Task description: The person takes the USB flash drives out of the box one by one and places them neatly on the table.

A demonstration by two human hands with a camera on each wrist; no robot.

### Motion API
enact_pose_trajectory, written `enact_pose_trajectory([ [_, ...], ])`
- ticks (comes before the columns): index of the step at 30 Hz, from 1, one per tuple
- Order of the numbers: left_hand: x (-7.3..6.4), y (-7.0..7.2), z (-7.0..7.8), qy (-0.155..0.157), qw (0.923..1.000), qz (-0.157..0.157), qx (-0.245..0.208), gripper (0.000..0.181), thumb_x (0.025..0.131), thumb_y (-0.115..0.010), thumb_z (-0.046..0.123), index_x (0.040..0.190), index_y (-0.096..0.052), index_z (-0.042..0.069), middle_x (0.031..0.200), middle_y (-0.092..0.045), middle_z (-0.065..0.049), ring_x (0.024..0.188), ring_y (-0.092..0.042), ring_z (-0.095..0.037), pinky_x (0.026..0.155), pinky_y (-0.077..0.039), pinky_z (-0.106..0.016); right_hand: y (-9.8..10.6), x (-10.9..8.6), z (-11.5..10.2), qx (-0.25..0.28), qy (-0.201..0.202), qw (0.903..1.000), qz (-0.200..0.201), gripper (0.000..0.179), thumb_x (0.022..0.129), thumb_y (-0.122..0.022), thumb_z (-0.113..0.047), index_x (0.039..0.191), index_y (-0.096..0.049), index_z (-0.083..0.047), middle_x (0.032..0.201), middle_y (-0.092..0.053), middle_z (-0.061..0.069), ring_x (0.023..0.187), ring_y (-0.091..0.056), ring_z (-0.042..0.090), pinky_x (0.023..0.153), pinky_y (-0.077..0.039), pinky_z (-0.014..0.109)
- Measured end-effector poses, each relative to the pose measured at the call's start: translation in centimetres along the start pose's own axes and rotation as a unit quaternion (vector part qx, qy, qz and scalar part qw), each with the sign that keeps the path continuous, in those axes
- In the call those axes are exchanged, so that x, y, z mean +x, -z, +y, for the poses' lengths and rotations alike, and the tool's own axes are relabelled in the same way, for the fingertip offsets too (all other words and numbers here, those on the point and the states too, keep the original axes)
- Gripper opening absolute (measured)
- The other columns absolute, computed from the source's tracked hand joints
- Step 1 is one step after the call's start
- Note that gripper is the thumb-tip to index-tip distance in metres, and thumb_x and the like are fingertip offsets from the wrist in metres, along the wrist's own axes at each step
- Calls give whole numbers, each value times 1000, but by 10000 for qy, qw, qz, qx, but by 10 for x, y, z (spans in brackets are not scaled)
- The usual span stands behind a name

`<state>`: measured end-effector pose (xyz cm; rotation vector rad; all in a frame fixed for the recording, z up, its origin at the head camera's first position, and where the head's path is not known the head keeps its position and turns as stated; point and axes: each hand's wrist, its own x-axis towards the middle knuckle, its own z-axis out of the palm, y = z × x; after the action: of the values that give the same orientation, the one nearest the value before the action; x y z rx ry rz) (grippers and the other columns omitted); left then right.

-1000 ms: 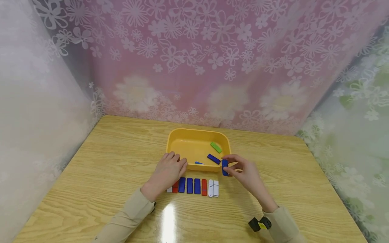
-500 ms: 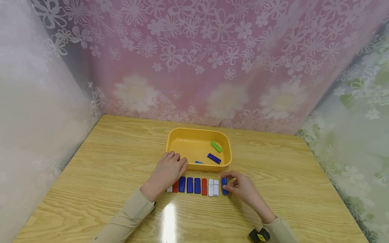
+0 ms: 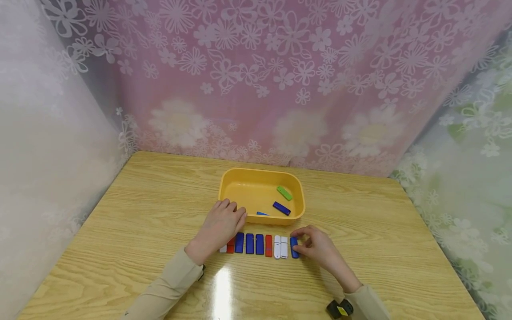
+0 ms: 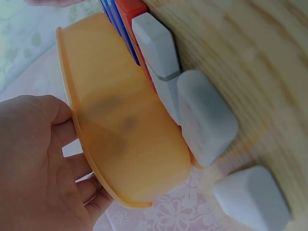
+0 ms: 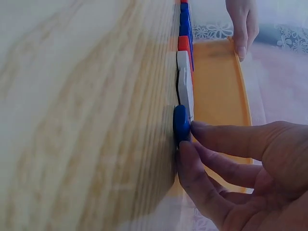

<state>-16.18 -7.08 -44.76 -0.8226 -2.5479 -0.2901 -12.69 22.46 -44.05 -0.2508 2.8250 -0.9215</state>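
Observation:
My right hand [image 3: 320, 246] pinches a blue USB stick [image 3: 294, 252] between thumb and fingertips, at the right end of a row of USB sticks on the table. In the right wrist view the blue stick lies low along the tabletop beside a white USB stick [image 5: 184, 86]. With thumb and fingers at its near rim, my left hand [image 3: 222, 224] holds a yellow plastic bin [image 3: 276, 219]. That grip also shows in the left wrist view, where white sticks [image 4: 207, 118] stand out close by. My left hand hides part of the row in the head view.
Inside the bin lie a green stick [image 3: 284, 193], a dark blue stick [image 3: 282, 208] and a partly hidden blue one [image 3: 262, 214]. The row holds several blue, red and white sticks. A pink flowered curtain [image 3: 260, 89] hangs behind the wooden table [image 3: 160, 186].
My right hand has brought the blue USB stick from beside the bin's right corner down to the row's end, then slightly left towards the white sticks. My left hand has stayed at the rim.

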Motion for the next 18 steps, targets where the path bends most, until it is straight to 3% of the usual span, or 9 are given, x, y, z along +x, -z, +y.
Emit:
enact_pose_trajectory([
  [7, -1, 0, 1, -14, 10000, 29, 30, 22, 104, -58, 23, 85, -62, 13, 76, -57, -3, 73, -46, -23, 72, -43, -34, 5, 0, 0, 248, 320, 9978, 521, 25, 89, -76, -3, 113, -72, -8, 99, -70, 4, 78, -65, 14, 66, -53, 26],
  [12, -1, 0, 0, -47, 9999, 96, 67, 23, 104, -57, 23, 84, -61, 13, 75, -57, -3, 73, -46, -22, 71, -43, -34, 7, 2, -3, 270, 643, 9946, 770, 19, 91, -75, -7, 109, -74, -12, 93, -72, -3, 80, -67, 13, 70, -55, 26],
  [18, -1, 0, 0, -31, 9999, 82, 53, 24, 105, -57, 24, 83, -60, 13, 75, -57, -3, 73, -46, -22, 71, -42, -34, 12, 6, -13, 279, 1049, 9870, 1182, 16, 94, -71, -8, 108, -74, -14, 98, -73, -2, 83, -69, 15, 70, -56, 28],
])
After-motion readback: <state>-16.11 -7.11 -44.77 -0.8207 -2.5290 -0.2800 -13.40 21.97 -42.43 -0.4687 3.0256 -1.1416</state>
